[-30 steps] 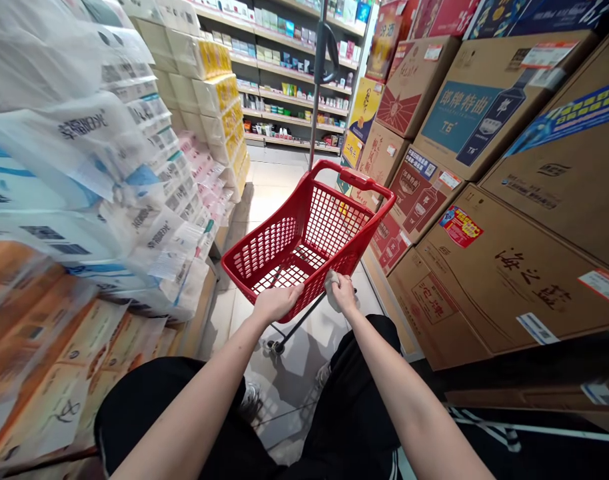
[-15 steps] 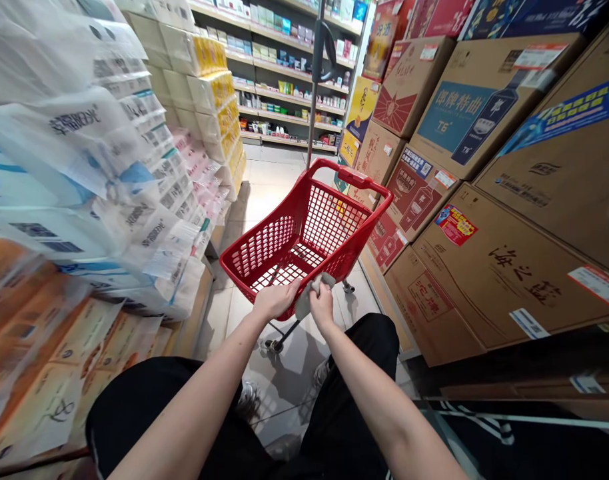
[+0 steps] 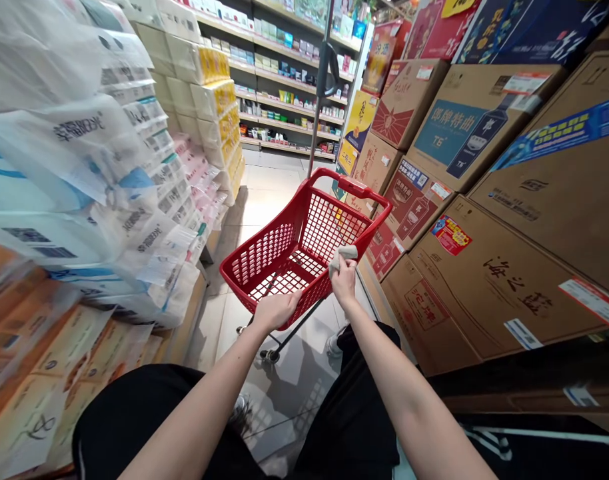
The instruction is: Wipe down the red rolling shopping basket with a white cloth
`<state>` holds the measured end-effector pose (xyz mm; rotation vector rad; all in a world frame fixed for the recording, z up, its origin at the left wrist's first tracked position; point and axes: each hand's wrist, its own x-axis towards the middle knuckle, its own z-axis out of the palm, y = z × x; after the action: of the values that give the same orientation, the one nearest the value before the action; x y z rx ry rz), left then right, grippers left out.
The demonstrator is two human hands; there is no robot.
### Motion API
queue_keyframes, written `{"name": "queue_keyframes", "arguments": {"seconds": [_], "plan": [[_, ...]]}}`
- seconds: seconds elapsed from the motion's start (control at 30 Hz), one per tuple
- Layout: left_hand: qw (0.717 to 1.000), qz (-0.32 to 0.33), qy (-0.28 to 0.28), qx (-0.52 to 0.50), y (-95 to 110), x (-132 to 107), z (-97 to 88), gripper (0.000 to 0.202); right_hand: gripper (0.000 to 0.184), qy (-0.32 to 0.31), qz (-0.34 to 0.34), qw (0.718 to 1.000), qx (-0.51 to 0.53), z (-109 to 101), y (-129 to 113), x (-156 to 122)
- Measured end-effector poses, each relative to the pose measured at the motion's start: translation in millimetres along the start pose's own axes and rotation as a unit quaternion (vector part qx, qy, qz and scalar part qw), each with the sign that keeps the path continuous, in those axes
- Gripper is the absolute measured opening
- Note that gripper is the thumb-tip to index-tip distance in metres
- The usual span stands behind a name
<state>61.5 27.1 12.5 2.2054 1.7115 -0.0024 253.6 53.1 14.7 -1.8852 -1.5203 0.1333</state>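
A red wheeled shopping basket [image 3: 284, 243] stands tilted on the tiled aisle floor in front of me, with nothing visible inside. My left hand [image 3: 274, 310] is closed over the basket's near rim. My right hand [image 3: 343, 280] is closed on a small grey-white cloth [image 3: 342, 256] and presses it against the basket's right rim. The basket's long pull handle [image 3: 326, 63] rises behind it.
Plastic-wrapped tissue packs [image 3: 84, 167] are stacked high on the left. Cardboard liquor cartons [image 3: 489, 267] are stacked on the right. Shelves of small goods [image 3: 279, 87] cross the aisle's far end. The tiled floor [image 3: 264, 193] runs between the stacks. My legs in black trousers show below.
My right hand with the cloth has moved from the near rim, beside my left hand, up along the basket's right rim. My left hand has kept its hold.
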Motion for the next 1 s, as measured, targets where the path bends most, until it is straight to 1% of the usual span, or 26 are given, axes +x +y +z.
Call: {"name": "queue_keyframes", "arguments": {"seconds": [0.03, 0.1, 0.17, 0.23, 0.3, 0.33, 0.37, 0.43, 0.53, 0.6, 0.7, 0.77, 0.83, 0.93, 1.0], "plan": [[1.000, 0.001, 0.001, 0.000, 0.0, 0.9, 0.8, 0.076, 0.046, -0.009, -0.005, 1.000, -0.006, 2.5, 1.5, 3.1], [1.000, 0.000, 0.004, -0.001, -0.9, 3.0, 2.0, 0.077, 0.046, -0.022, -0.033, 0.999, -0.002, 9.1, 0.5, -4.7], [1.000, -0.001, 0.008, -0.002, -2.5, 4.9, 2.8, 0.077, 0.045, -0.033, -0.073, 0.997, 0.019, 15.2, -5.8, -25.7], [1.000, 0.002, 0.008, -0.005, -4.1, 6.2, 3.2, 0.074, 0.045, -0.065, -0.111, 0.991, 0.044, 18.9, -15.0, -48.8], [1.000, 0.002, 0.007, -0.008, -5.0, 7.0, 3.6, 0.070, 0.045, -0.083, -0.117, 0.988, 0.063, 19.9, -22.8, -62.9], [1.000, 0.002, 0.005, -0.008, -4.9, 7.1, 3.8, 0.070, 0.045, -0.090, -0.115, 0.987, 0.066, 19.3, -25.0, -64.4], [1.000, 0.003, 0.003, -0.006, -4.5, 7.1, 4.1, 0.071, 0.044, -0.093, -0.108, 0.988, 0.065, 18.0, -25.7, -62.0], [1.000, 0.007, -0.001, 0.000, -2.6, 6.5, 4.6, 0.075, 0.043, -0.095, -0.080, 0.991, 0.046, 13.6, -23.0, -46.8], [1.000, 0.022, -0.003, 0.003, 2.3, 3.9, 5.0, 0.074, 0.039, -0.097, -0.015, 0.995, -0.015, 4.9, -13.5, -8.2], [1.000, 0.029, 0.000, 0.003, 7.1, 0.9, 4.8, 0.073, 0.037, -0.105, 0.021, 0.992, -0.069, -0.3, -8.0, 18.2], [0.998, 0.060, 0.015, -0.003, 16.6, -4.3, 4.2, 0.068, 0.033, -0.103, 0.067, 0.983, -0.136, -3.9, -5.2, 46.3], [0.996, 0.085, 0.023, -0.004, 24.1, -7.3, 4.5, 0.063, 0.032, -0.101, 0.091, 0.978, -0.161, -3.0, -6.7, 54.8], [0.996, 0.090, 0.023, 0.003, 31.8, -9.6, 6.0, 0.060, 0.032, -0.091, 0.106, 0.973, -0.184, -0.4, -9.2, 56.4], [0.997, 0.079, 0.017, 0.012, 41.6, -12.6, 9.7, 0.058, 0.036, -0.064, 0.111, 0.968, -0.214, 4.3, -12.7, 50.2], [0.997, 0.075, 0.021, 0.016, 46.3, -15.1, 12.3, 0.058, 0.038, -0.051, 0.100, 0.967, -0.230, 7.4, -14.6, 41.7]]}}
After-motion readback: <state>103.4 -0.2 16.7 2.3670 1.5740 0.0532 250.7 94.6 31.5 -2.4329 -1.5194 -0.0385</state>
